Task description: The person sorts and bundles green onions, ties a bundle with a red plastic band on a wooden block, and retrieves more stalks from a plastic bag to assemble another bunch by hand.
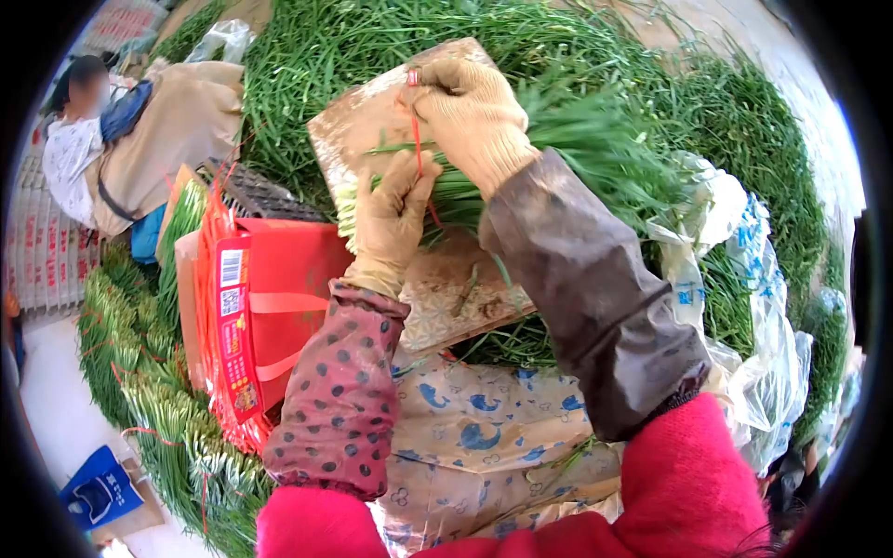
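A bundle of long green stalks with pale cut ends, like garlic chives (605, 153), lies across a worn wooden board (358, 121). My right hand (470, 112), in a cream knit glove, is raised above the bundle and pinches a thin red tie (418, 139). From there the tie runs down, taut, to the gloved fingers of my left hand (395, 209). That hand rests against the pale-end side of the bundle, its fingers closed where the tie passes. The far side of the tie is hidden by the stalks.
Loose greens (326, 56) heap behind the board. A red bag (293, 270) stands at its left, near tied bundles (167, 400). Clear plastic (772, 363) lies at right. A patterned cloth (484, 418) covers my lap. Another person (79, 149) sits at upper left.
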`<state>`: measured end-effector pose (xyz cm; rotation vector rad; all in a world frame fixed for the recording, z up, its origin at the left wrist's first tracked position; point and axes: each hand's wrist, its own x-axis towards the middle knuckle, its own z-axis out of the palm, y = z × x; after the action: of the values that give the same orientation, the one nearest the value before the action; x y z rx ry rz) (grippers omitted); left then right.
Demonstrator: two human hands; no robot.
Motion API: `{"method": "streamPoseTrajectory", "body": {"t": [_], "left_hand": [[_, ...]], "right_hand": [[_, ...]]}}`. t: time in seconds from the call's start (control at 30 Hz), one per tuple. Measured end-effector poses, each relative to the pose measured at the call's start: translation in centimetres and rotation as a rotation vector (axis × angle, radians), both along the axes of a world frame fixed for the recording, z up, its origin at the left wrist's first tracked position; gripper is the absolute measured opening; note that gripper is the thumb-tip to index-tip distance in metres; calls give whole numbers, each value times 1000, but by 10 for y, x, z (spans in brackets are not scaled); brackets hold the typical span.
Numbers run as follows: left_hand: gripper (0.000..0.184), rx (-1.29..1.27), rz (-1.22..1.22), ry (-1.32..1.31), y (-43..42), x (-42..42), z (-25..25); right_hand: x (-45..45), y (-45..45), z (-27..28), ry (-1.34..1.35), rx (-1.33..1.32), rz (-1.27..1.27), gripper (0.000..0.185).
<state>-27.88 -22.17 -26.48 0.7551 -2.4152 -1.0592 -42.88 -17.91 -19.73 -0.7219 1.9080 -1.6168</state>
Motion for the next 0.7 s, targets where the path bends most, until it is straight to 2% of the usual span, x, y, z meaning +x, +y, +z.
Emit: {"method": "streamPoseTrajectory", "body": {"t": [0.03,0.07,0.1,0.13,0.17,0.27,0.33,0.4,0.43,0.47,0.5,0.53,0.57,0.6,0.67,0.7], "left_hand": [[30,-140,31,-46,7,-2,-10],[30,-282,66,-94,13,-3,-19],[30,-276,61,-85,16,-5,-25],[32,-374,78,-101,16,-7,-29],[35,-472,96,-120,16,-8,-34],[34,-357,78,-100,12,-6,-41],[34,-254,68,-98,7,1,-40],[23,-295,30,-18,7,0,-38],[22,-199,5,-72,5,4,-38],[22,-201,18,-81,4,6,-39],[22,-148,19,-36,6,6,-38],[21,-100,16,16,7,4,-36],[18,-161,23,21,8,5,-36],[18,-169,36,22,8,6,-35],[16,-5,65,153,9,7,-33],[19,34,105,249,12,7,-35]], "right_hand": [[-6,-1,-3,-57,14,-7,23],[-7,0,-6,6,193,-8,25],[-6,4,-6,47,242,21,27],[-5,7,-8,92,288,53,29],[-4,12,-18,208,191,154,36],[18,46,-32,804,49,434,75],[11,70,-29,1022,201,726,91],[-19,76,-64,1556,453,707,107],[-38,78,-42,1313,541,813,110],[-54,77,-34,1244,709,784,112],[-73,79,-41,1193,788,735,122],[-89,89,-37,1137,752,672,121],[-102,93,-36,1108,795,724,123],[-99,95,-38,1207,760,668,111],[-100,92,-37,977,865,721,81],[-97,93,-30,1010,877,710,71]]}}
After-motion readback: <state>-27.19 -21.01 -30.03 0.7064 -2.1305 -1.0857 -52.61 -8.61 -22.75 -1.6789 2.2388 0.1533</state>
